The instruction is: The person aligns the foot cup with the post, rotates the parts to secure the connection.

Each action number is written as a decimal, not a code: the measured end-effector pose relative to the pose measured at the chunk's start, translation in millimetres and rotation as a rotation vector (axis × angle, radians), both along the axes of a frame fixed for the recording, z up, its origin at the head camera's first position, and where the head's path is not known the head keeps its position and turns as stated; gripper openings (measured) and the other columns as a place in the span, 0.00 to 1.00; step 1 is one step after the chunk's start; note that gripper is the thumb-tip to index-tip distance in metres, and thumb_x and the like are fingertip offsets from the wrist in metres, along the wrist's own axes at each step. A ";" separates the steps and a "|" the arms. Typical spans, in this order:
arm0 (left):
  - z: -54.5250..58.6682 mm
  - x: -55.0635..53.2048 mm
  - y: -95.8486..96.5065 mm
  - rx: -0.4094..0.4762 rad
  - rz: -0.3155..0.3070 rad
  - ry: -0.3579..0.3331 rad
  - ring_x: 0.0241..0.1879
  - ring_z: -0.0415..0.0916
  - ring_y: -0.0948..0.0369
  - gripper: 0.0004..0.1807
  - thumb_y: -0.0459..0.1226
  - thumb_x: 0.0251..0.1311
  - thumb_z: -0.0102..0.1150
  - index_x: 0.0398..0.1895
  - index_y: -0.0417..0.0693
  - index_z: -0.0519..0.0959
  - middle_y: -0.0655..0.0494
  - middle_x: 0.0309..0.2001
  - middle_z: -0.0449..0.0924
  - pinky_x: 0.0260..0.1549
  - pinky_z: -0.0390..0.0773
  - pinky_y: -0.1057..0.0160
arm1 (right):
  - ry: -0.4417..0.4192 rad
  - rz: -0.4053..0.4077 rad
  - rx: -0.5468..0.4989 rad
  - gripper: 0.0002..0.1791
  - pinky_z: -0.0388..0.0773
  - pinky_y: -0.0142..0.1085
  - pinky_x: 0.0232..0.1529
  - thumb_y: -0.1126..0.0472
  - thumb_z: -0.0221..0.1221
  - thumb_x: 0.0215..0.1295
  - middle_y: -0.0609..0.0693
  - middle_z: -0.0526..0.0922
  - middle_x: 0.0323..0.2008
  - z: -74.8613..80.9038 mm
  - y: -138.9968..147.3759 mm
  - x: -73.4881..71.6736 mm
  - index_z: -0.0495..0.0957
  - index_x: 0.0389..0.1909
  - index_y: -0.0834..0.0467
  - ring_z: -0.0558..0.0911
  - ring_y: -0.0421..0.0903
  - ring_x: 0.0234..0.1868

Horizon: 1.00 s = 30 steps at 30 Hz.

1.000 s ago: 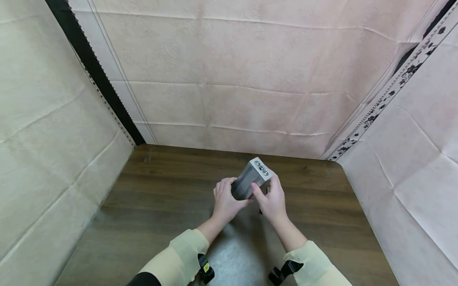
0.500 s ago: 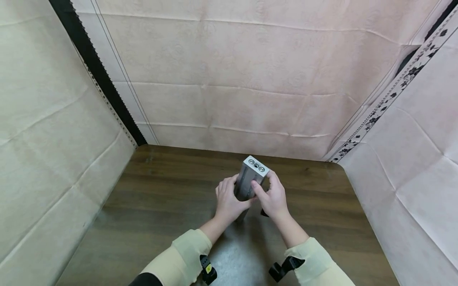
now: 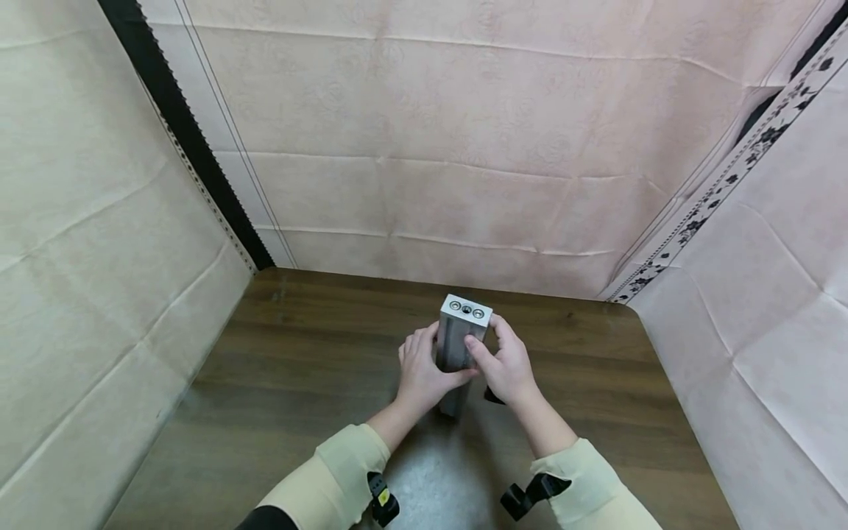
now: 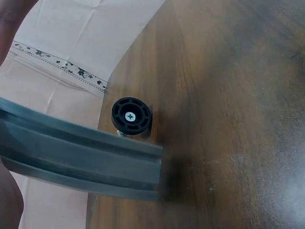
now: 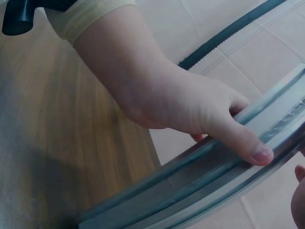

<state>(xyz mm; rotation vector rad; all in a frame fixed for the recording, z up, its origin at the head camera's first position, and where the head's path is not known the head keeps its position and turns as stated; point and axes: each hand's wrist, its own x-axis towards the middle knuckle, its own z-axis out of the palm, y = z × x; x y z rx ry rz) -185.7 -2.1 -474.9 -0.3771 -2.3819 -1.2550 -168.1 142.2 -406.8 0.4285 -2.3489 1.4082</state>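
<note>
A grey aluminium profile bar stands nearly upright before me, its top end face showing several round holes in a row. My left hand grips it from the left, thumb across the front. From the right, my right hand holds its upper part; in the right wrist view the thumb lies along the grooved face. The bar's lower end sits close over the wooden table. Beside the bar, in the left wrist view, is a black round foot with a cross-head screw at its centre and a short stem partly hidden by the bar.
The brown wooden table is enclosed by pale cloth walls at the back and both sides. Black wrist-worn cameras sit at the left cuff and right cuff.
The bar has turned from a lean to the right to nearly upright. Its top end has shifted left, and more of its lower part shows below the hands.
</note>
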 end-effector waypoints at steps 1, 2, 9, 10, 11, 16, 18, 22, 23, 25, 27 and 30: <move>0.0 -0.1 -0.7 0.008 -0.014 -0.011 0.44 0.65 0.56 0.48 0.57 0.30 0.76 0.57 0.48 0.68 0.54 0.46 0.72 0.47 0.61 0.52 | -0.010 0.015 -0.001 0.19 0.69 0.53 0.50 0.64 0.60 0.61 0.61 0.78 0.48 0.2 0.6 -0.1 0.71 0.52 0.66 0.75 0.53 0.51; -0.3 -0.5 -1.4 0.019 -0.031 -0.024 0.44 0.65 0.56 0.46 0.56 0.30 0.77 0.56 0.48 0.69 0.55 0.45 0.72 0.47 0.61 0.52 | -0.016 0.029 -0.001 0.19 0.69 0.53 0.50 0.64 0.59 0.61 0.60 0.78 0.48 0.4 1.2 -0.1 0.71 0.52 0.66 0.75 0.52 0.51; -2.0 -2.7 -8.3 0.103 -0.146 -0.110 0.46 0.65 0.58 0.35 0.48 0.34 0.78 0.48 0.49 0.74 0.59 0.43 0.74 0.46 0.63 0.54 | -0.094 0.141 -0.017 0.19 0.69 0.49 0.51 0.67 0.56 0.64 0.59 0.78 0.49 5.2 3.8 1.3 0.69 0.55 0.65 0.74 0.50 0.50; -2.2 -3.2 -9.3 0.109 -0.154 -0.119 0.47 0.65 0.58 0.34 0.47 0.34 0.78 0.47 0.49 0.74 0.59 0.43 0.75 0.46 0.63 0.54 | -0.113 0.150 -0.018 0.20 0.68 0.49 0.51 0.66 0.56 0.64 0.59 0.78 0.49 5.5 4.3 1.3 0.68 0.56 0.65 0.74 0.50 0.50; -1.9 -3.3 -10.3 0.113 -0.161 -0.126 0.47 0.65 0.58 0.33 0.47 0.35 0.78 0.47 0.49 0.75 0.59 0.43 0.75 0.45 0.63 0.54 | -0.126 0.153 -0.011 0.20 0.68 0.48 0.52 0.66 0.56 0.64 0.59 0.78 0.49 5.4 4.8 1.3 0.67 0.56 0.65 0.74 0.50 0.50; 0.3 -3.5 -13.9 0.099 -0.168 -0.192 0.45 0.66 0.59 0.29 0.48 0.38 0.76 0.44 0.47 0.76 0.59 0.41 0.77 0.41 0.67 0.55 | -0.159 0.181 -0.001 0.22 0.68 0.50 0.53 0.64 0.55 0.65 0.60 0.78 0.48 3.3 7.8 -0.2 0.66 0.58 0.66 0.74 0.50 0.50; 1.4 -2.3 -14.9 0.100 -0.167 -0.236 0.43 0.66 0.59 0.28 0.50 0.39 0.75 0.43 0.48 0.76 0.59 0.40 0.77 0.40 0.68 0.56 | -0.157 0.202 0.002 0.22 0.67 0.51 0.53 0.62 0.55 0.66 0.60 0.78 0.49 2.8 8.8 -0.6 0.65 0.58 0.66 0.73 0.50 0.51; 2.6 -0.5 -14.9 0.100 -0.168 -0.288 0.40 0.68 0.60 0.28 0.51 0.40 0.74 0.44 0.48 0.77 0.59 0.39 0.76 0.38 0.70 0.57 | -0.160 0.225 0.013 0.24 0.65 0.53 0.55 0.60 0.55 0.66 0.61 0.76 0.52 2.1 11.9 -1.3 0.65 0.59 0.66 0.72 0.51 0.55; 2.7 -0.3 -14.8 0.100 -0.170 -0.290 0.40 0.68 0.60 0.29 0.52 0.40 0.74 0.44 0.48 0.77 0.59 0.39 0.76 0.38 0.70 0.57 | -0.159 0.231 0.012 0.24 0.65 0.54 0.55 0.60 0.55 0.66 0.61 0.76 0.52 2.0 12.4 -1.5 0.65 0.59 0.66 0.72 0.52 0.55; 2.0 -0.9 -14.4 0.098 -0.173 -0.281 0.40 0.68 0.60 0.28 0.52 0.40 0.74 0.43 0.48 0.78 0.59 0.38 0.76 0.38 0.70 0.57 | -0.162 0.233 0.015 0.24 0.66 0.53 0.54 0.59 0.55 0.66 0.61 0.75 0.53 1.5 13.8 -1.8 0.65 0.59 0.66 0.72 0.52 0.55; 1.1 -1.4 -14.2 0.103 -0.178 -0.271 0.40 0.68 0.60 0.28 0.51 0.39 0.74 0.42 0.48 0.78 0.59 0.38 0.76 0.37 0.70 0.57 | -0.166 0.232 0.015 0.23 0.66 0.52 0.55 0.60 0.55 0.66 0.61 0.76 0.52 0.8 15.0 -1.8 0.65 0.59 0.66 0.71 0.52 0.55; -0.9 -2.9 -14.3 0.116 -0.191 -0.258 0.39 0.68 0.60 0.27 0.51 0.39 0.75 0.41 0.48 0.79 0.58 0.38 0.76 0.37 0.71 0.58 | -0.170 0.228 0.010 0.23 0.66 0.53 0.54 0.61 0.55 0.65 0.62 0.76 0.52 -0.3 16.7 -1.8 0.65 0.58 0.66 0.72 0.52 0.55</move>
